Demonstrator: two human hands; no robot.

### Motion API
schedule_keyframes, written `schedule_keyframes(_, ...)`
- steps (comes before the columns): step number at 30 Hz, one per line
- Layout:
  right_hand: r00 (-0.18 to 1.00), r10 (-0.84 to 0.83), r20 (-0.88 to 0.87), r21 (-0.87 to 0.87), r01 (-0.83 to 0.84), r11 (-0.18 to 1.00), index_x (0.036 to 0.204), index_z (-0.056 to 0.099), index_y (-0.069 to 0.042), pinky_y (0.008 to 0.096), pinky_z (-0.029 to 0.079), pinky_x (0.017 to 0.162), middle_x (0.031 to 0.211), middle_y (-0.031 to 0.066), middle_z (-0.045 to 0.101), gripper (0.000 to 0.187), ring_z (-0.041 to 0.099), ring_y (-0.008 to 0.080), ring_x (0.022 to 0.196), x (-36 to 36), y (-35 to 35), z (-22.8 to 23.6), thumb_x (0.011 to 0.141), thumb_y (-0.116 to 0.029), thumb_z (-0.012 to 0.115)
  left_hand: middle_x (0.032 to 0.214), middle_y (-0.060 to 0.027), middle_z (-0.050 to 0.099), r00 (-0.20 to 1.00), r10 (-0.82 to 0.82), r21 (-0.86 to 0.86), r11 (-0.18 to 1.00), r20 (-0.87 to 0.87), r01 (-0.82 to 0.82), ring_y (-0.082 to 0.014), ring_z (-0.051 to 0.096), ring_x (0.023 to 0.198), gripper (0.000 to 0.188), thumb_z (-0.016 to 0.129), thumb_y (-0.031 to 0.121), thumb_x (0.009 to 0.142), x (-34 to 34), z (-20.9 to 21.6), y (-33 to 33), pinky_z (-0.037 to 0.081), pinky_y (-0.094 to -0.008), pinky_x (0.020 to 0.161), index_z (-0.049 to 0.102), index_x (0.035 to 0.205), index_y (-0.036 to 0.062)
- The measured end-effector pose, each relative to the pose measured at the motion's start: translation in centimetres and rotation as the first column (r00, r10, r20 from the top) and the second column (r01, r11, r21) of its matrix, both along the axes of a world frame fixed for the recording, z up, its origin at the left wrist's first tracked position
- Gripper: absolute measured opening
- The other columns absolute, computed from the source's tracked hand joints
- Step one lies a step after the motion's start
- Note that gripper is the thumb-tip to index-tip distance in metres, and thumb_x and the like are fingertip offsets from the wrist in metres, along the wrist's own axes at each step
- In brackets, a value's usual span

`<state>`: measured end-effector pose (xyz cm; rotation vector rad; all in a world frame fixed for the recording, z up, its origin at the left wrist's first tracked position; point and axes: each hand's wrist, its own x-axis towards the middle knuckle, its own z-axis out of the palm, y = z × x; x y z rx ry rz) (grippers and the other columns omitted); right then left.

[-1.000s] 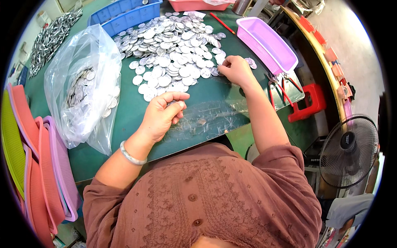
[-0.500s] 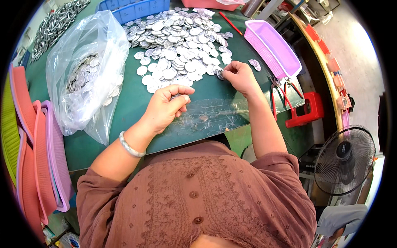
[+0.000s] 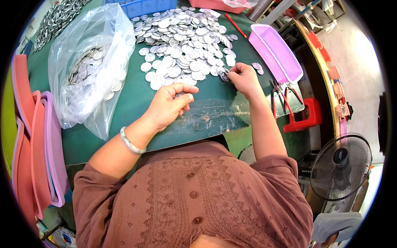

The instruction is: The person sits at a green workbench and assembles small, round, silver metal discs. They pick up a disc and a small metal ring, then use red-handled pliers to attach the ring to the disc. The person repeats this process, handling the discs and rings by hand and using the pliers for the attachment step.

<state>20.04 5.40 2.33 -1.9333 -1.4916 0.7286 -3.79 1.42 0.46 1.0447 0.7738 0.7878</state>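
A wide heap of round silver medallions, several with a small loop at the rim, covers the far middle of the green table. At the heap's near right edge my right hand pinches a medallion between thumb and fingertips. My left hand is curled in front of the heap, a grey bangle on its wrist. Between its thumb and bent fingers a sliver of silver metal shows, which looks like a medallion; the palm is hidden. To the left, a clear plastic bag holds more medallions.
A purple basket stands at the right, with two loose medallions and red-handled pliers near it. A red pen lies behind. Blue crate at the back; stacked baskets at far left; fan at right.
The view has shifted slightly, so the table's things sit a little further right. My right hand still pinches at the heap's edge, turned a little; my left hand keeps its curled pose.
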Motion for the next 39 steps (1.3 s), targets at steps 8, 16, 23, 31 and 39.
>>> schedule_keyframes(8, 0.969, 0.088, 0.231, 0.174, -0.13, 0.976, 0.07, 0.057, 0.002, 0.0331, 0.045, 0.061, 0.071, 0.0171, 0.058, 0.014, 0.057, 0.0259, 0.065, -0.3, -0.5, -1.1, 0.065, -0.011, 0.056, 0.075, -0.0009, 0.056, 1.0, 0.0, 0.009, 1.0, -0.001, 0.0, -0.0038, 0.049, 0.06, 0.02, 0.051, 0.005, 0.081, 0.0, 0.0, 0.0, 0.038, -0.0152, 0.049, 0.057, 0.099, 0.0006)
schedule_keyframes(16, 0.96, 0.122, 0.252, 0.171, -0.168, 0.971, 0.081, 0.057, 0.003, 0.0338, 0.045, 0.065, 0.076, 0.0152, 0.059, 0.026, 0.058, 0.0264, 0.07, -0.1, 0.0, -1.3, 0.067, -0.018, 0.063, 0.077, -0.0006, 0.055, 1.0, -0.003, 0.007, 1.0, -0.004, 0.003, -0.0046, 0.047, 0.059, 0.02, 0.052, 0.007, 0.08, 0.0, -0.1, 0.0, 0.039, -0.0163, 0.049, 0.058, 0.098, 0.0022)
schedule_keyframes(23, 0.984, 0.147, 0.104, 0.045, -0.152, 0.987, 0.087, 0.058, 0.004, 0.0284, 0.044, 0.062, 0.075, 0.0095, 0.057, 0.031, 0.054, 0.0178, 0.068, 0.9, 0.5, -1.7, 0.065, -0.016, 0.066, 0.076, -0.0004, 0.055, 1.0, -0.014, 0.018, 1.0, -0.011, 0.014, -0.0046, 0.047, 0.059, 0.02, 0.052, 0.007, 0.08, 0.0, 0.0, -0.1, 0.038, -0.0163, 0.049, 0.059, 0.098, 0.0021)
schedule_keyframes(31, 0.979, 0.202, 0.017, 0.008, -0.202, 0.979, 0.083, 0.059, 0.004, 0.026, 0.044, 0.062, 0.072, 0.0075, 0.056, 0.028, 0.053, 0.0141, 0.067, 1.3, 0.1, -0.9, 0.064, -0.015, 0.067, 0.076, -0.0005, 0.055, 1.0, -0.018, 0.024, 1.0, -0.01, 0.018, -0.0048, 0.047, 0.059, 0.02, 0.052, 0.008, 0.08, 0.0, -0.1, 0.0, 0.038, -0.0165, 0.049, 0.059, 0.098, 0.0021)
schedule_keyframes(39, 0.586, 0.248, -0.771, 0.096, -0.278, 0.956, 0.095, 0.056, 0.0, 0.022, 0.041, 0.056, 0.08, 0.004, 0.057, 0.025, 0.051, 0.0106, 0.066, 1.4, -1.5, 1.4, 0.073, -0.012, 0.063, 0.073, 0.0002, 0.055, 0.999, -0.038, -0.015, 0.999, 0.011, 0.038, -0.0039, 0.048, 0.06, 0.019, 0.051, 0.008, 0.082, 0.1, 0.1, -0.1, 0.038, -0.0152, 0.049, 0.057, 0.098, 0.0012)
